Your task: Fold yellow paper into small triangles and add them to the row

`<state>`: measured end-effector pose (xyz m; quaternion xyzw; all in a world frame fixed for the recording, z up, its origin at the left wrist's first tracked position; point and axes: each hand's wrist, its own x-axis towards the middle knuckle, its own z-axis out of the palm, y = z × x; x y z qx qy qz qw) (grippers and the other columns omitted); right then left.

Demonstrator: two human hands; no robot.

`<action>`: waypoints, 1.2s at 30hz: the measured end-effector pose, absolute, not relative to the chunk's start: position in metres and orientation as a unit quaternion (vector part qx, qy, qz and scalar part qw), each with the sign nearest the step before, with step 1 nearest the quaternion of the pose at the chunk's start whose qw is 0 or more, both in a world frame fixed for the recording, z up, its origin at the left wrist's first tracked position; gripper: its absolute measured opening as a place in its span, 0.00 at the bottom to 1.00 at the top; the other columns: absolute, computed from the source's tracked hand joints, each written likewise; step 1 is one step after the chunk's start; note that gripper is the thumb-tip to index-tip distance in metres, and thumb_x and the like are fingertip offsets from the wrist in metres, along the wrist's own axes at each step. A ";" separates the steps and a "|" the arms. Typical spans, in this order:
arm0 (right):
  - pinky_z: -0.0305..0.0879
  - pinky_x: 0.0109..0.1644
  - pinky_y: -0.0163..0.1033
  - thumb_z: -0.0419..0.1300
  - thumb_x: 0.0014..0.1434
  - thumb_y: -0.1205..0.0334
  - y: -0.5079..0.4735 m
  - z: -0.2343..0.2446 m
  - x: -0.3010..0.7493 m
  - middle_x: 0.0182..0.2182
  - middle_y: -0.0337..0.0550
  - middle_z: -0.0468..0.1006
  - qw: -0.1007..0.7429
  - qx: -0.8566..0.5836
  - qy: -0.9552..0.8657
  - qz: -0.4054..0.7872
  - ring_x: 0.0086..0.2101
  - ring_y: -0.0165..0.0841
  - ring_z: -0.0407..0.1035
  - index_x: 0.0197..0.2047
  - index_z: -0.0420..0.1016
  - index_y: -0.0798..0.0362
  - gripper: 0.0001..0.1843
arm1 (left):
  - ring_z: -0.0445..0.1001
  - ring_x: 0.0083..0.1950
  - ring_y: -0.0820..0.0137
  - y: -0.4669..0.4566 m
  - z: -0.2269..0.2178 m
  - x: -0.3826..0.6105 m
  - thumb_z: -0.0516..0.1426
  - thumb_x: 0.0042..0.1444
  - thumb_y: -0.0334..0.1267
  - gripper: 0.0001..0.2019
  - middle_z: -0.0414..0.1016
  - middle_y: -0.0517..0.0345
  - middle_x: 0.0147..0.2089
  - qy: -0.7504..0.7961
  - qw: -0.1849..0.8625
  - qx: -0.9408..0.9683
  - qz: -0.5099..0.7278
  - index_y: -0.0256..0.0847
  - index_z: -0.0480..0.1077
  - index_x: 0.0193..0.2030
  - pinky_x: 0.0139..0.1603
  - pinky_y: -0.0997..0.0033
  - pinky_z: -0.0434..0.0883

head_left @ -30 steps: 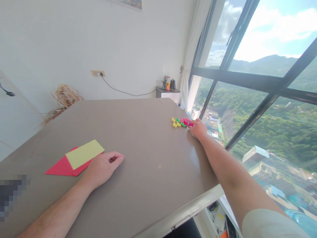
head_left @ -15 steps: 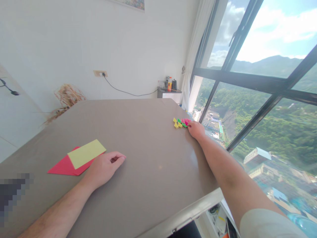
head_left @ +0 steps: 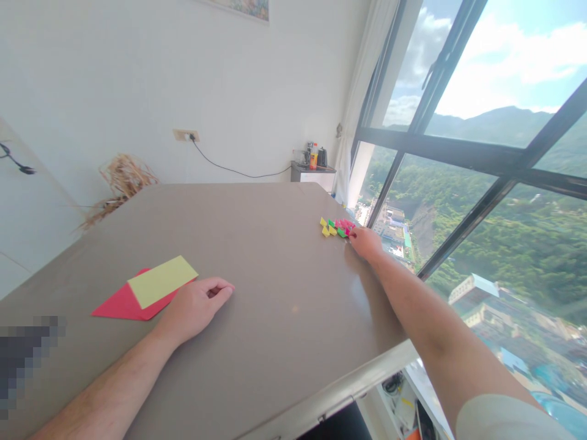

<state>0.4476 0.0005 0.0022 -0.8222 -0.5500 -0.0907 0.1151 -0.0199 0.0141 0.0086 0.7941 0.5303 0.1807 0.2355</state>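
Note:
My left hand [head_left: 195,305] rests on the grey table [head_left: 257,269] with its fingers curled loosely under, holding nothing, just right of a yellow paper sheet [head_left: 162,281] that lies on a red folded paper [head_left: 118,304]. My right hand [head_left: 365,242] reaches far across to the table's right edge. Its fingertips touch a small cluster of folded paper pieces [head_left: 337,227] in yellow, green and pink. The fingers are bunched together at the pink pieces; what they pinch is too small to make out.
A large window [head_left: 477,159] runs along the right, close past the table edge. A small cabinet [head_left: 313,173] with bottles stands at the far wall, with a cable [head_left: 229,168] to a wall socket. Dried straw [head_left: 121,180] lies behind the table's far left corner.
Both hands stay almost where they were. The right hand has shifted slightly at the paper pieces; the view has drifted a little.

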 end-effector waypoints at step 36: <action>0.67 0.50 0.41 0.51 0.67 0.59 0.009 0.005 0.425 0.53 0.47 0.76 0.080 -0.799 -0.587 -0.102 0.49 0.40 0.71 0.51 0.79 0.46 0.16 | 0.78 0.40 0.63 0.015 0.003 -0.021 0.54 0.60 0.53 0.17 0.83 0.59 0.39 0.517 0.248 0.796 0.193 0.46 0.79 0.38 0.43 0.68 0.69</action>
